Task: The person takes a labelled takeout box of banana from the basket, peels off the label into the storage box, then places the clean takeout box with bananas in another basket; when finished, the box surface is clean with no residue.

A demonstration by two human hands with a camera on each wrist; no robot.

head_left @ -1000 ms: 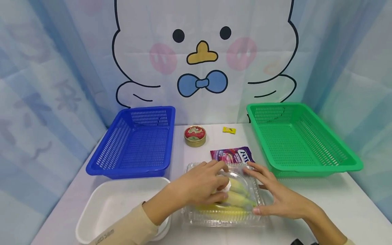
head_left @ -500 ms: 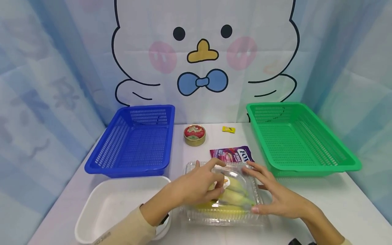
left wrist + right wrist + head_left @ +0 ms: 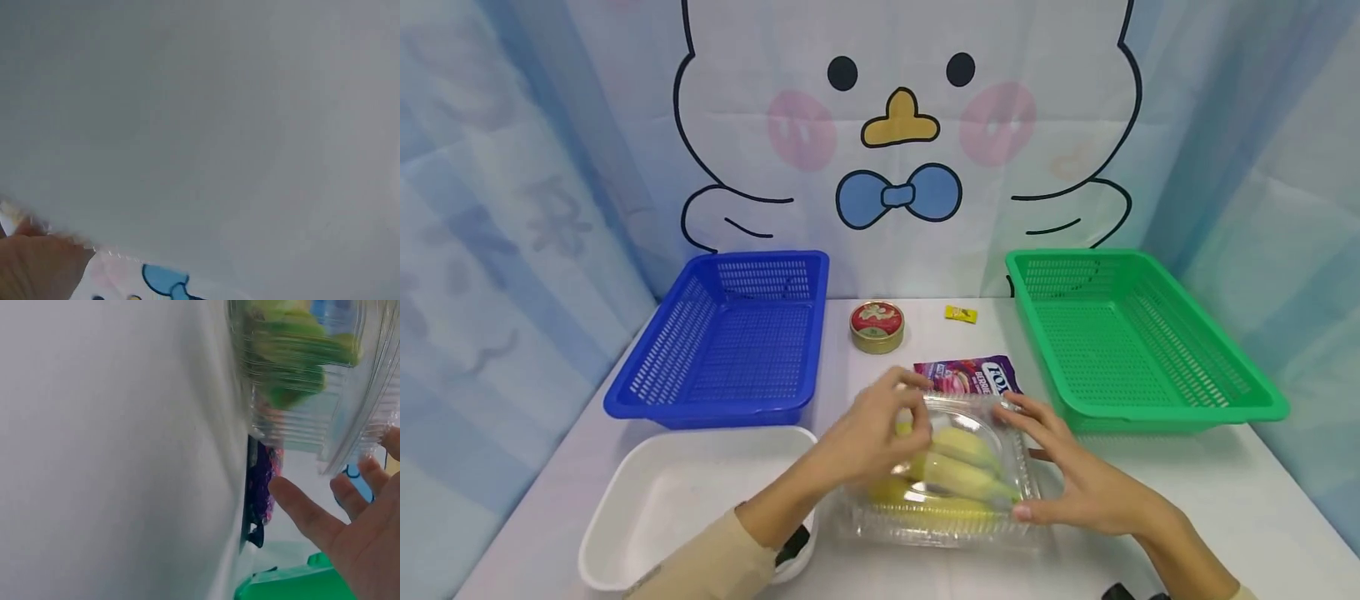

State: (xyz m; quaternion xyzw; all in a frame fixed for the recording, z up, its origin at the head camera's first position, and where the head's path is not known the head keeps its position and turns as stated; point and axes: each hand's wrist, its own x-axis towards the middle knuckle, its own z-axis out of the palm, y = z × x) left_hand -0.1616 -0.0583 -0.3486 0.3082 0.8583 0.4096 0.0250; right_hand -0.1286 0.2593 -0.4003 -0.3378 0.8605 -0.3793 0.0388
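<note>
A clear plastic clamshell box (image 3: 951, 529) lies in front of me, with yellow banana-shaped fruits (image 3: 958, 475) showing through its lid. Over its left part, my left hand (image 3: 876, 429) has bent fingers, blurred by motion. Whether it holds anything, I cannot tell. My right hand (image 3: 1086, 479) rests at the box's right side, thumb at the front corner and fingertips on the lid's edge. In the right wrist view its fingers (image 3: 306, 509) are spread and fairly straight. The left wrist view shows mostly a blurred white surface, with part of the left hand (image 3: 40, 265) at the lower left.
A blue basket (image 3: 715, 412) stands back left, a green basket (image 3: 1172, 417) back right. The white tub (image 3: 647, 500) is left of the box. Behind the box are a purple FOX'S candy bag (image 3: 966, 375), a red-and-gold round tin (image 3: 877, 327) and a small yellow packet (image 3: 961, 314).
My left hand has moved left from the middle of the lid. The white round sticker seen there before is out of sight. My right hand has stayed at the box's right side.
</note>
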